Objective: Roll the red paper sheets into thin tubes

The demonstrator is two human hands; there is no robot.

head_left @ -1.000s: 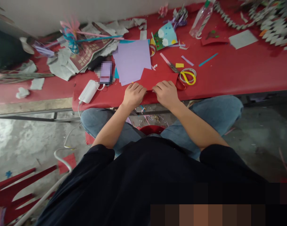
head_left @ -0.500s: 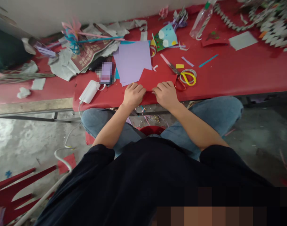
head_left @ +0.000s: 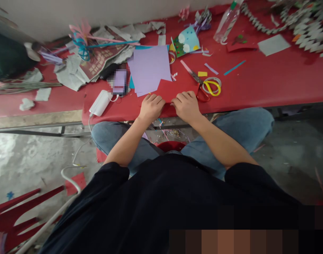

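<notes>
A red sheet of paper [head_left: 174,89] lies at the near edge of the red table [head_left: 269,84]. My left hand [head_left: 150,107] and my right hand [head_left: 186,105] sit side by side on its near edge, fingers curled and pressing the paper down. The paper's near part is hidden under both hands. Just beyond it lies a stack of lilac paper [head_left: 149,68]. Yellow-handled scissors [head_left: 207,84] rest right of my right hand, beside a white tape ring.
A white power bank [head_left: 100,102] with a cable and a phone [head_left: 119,81] lie left of the hands. Newspapers [head_left: 97,58], paper strips, a light-blue craft card [head_left: 186,41], a plastic bottle [head_left: 227,19] and folded paper chains [head_left: 306,24] crowd the back. Red plastic chair parts [head_left: 18,211] stand on the concrete floor.
The hands have shifted slightly along the red paper's near edge and closer together; nothing else has moved.
</notes>
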